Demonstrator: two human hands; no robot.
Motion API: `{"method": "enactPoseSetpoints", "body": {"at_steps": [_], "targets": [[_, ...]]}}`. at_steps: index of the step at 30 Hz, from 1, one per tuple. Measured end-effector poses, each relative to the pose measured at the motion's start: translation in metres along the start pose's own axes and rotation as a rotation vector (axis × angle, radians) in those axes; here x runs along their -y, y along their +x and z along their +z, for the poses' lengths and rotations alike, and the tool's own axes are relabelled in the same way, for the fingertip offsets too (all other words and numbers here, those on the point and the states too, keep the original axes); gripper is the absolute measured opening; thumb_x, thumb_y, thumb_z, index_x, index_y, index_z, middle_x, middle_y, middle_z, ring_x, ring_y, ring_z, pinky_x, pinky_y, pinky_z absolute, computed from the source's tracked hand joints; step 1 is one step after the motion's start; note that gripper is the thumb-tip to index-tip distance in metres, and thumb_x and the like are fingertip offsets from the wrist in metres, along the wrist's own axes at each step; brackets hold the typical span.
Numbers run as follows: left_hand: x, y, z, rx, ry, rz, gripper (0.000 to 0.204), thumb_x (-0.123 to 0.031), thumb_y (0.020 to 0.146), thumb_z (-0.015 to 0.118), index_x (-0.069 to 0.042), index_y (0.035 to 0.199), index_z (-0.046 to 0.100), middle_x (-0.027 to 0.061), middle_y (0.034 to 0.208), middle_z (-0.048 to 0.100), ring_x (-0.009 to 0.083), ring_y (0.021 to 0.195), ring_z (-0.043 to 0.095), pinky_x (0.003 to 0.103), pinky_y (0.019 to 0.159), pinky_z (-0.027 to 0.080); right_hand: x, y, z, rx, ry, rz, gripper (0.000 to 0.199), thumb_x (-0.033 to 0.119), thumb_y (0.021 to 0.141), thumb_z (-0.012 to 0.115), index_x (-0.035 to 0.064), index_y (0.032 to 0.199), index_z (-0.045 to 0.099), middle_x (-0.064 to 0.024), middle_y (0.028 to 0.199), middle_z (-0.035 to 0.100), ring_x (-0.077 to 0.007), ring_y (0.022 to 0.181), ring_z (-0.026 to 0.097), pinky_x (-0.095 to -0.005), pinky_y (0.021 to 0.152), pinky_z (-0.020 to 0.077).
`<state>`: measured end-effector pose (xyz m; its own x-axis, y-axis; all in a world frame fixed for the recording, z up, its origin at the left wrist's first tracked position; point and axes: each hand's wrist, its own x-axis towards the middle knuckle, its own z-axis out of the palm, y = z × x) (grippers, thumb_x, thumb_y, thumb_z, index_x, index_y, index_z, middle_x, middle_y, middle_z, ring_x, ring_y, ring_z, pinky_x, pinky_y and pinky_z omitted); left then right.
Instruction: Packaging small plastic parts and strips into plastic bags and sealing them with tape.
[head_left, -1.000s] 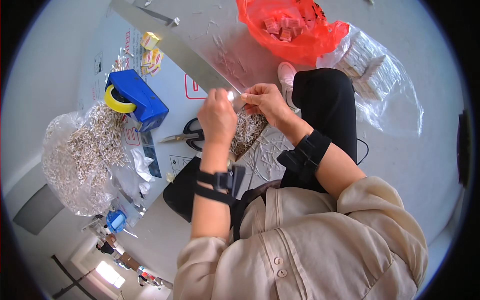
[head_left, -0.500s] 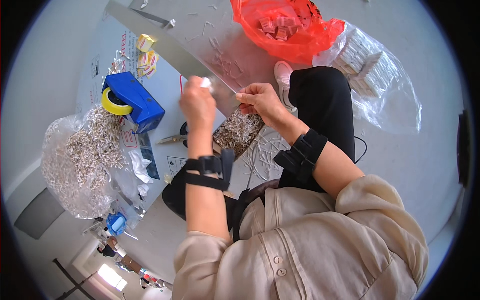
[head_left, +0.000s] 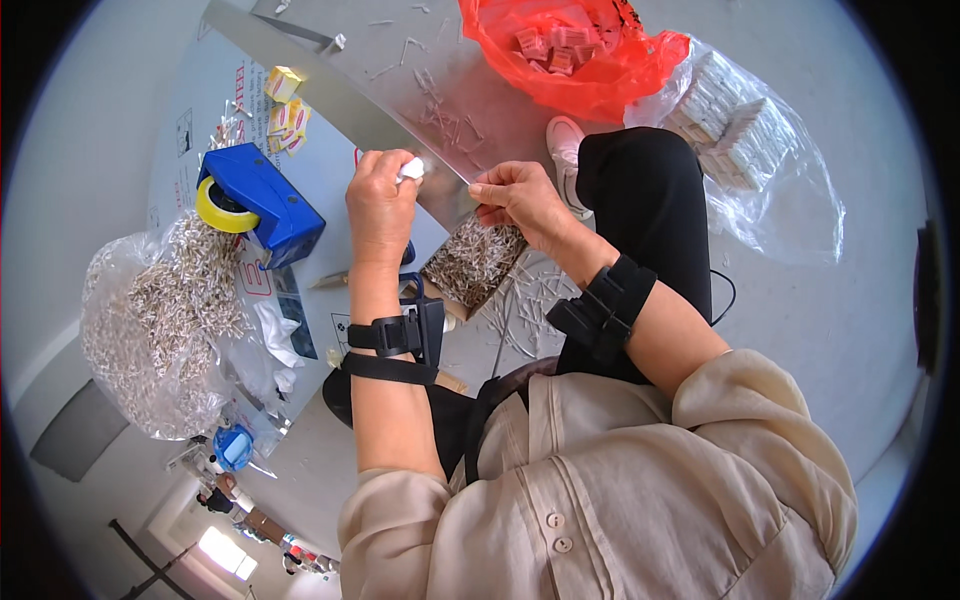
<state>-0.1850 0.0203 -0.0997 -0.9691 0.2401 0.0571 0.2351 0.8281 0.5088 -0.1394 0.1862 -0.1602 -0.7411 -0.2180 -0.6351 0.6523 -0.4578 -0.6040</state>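
Note:
My left hand (head_left: pixel 380 205) is closed over the table edge, with a crumpled white wad (head_left: pixel 410 170) sticking out by the thumb. Just to its right, my right hand (head_left: pixel 525 203) pinches thumb and forefinger together near the metal edge; whatever lies between the fingertips is too small to make out. Below both hands stands an open box (head_left: pixel 470 266) full of short, thin white-and-brown sticks. Scissors (head_left: pixel 330 281) lie on the table, partly hidden behind my left forearm.
A blue tape dispenser (head_left: pixel 262 205) with yellow tape, yellow packets (head_left: pixel 290 122) and a clear bag of sticks (head_left: pixel 165 325) occupy the table. On the floor are a red bag (head_left: pixel 560 85) of pink packs, a clear bag (head_left: pixel 790 200) of white bundles, and scattered white sticks (head_left: pixel 530 310).
My left hand has shifted slightly left and is no longer blurred; the white wad shows more clearly in it. My right hand has barely moved, still pinching at the same place.

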Motion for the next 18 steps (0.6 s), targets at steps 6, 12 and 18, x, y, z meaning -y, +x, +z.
{"method": "enactPoseSetpoints", "body": {"at_steps": [6,12,18], "targets": [[0.004,0.011,-0.007,0.082,0.138,0.135,0.015,0.004,0.068,0.058,-0.001,0.082,0.057,0.0143,0.081,0.056,0.036,0.076,0.057,0.043,0.066,0.047,0.001,0.0,0.002,-0.005,-0.005,0.011,0.015,0.009,0.083,0.066,-0.0036,0.088,0.06,-0.007,0.075,0.059,-0.0148,0.063,0.059,-0.026,0.058,0.0523],[0.003,0.02,-0.011,0.222,0.162,0.215,0.012,0.003,0.069,0.054,-0.001,0.079,0.053,0.017,0.08,0.055,0.039,0.076,0.055,0.046,0.067,0.045,0.0,-0.001,0.003,-0.02,-0.014,0.016,0.015,0.009,0.083,0.066,-0.0035,0.088,0.061,-0.0064,0.075,0.059,-0.0143,0.063,0.059,-0.0256,0.058,0.0526],[0.0,0.011,-0.004,0.169,0.162,0.245,0.012,0.005,0.068,0.054,0.0,0.077,0.05,0.0169,0.078,0.054,0.0383,0.077,0.055,0.046,0.067,0.045,-0.001,0.0,0.002,-0.02,-0.011,0.016,0.014,0.009,0.082,0.066,-0.0031,0.088,0.061,-0.0057,0.075,0.059,-0.0136,0.063,0.059,-0.0251,0.058,0.0526]]}}
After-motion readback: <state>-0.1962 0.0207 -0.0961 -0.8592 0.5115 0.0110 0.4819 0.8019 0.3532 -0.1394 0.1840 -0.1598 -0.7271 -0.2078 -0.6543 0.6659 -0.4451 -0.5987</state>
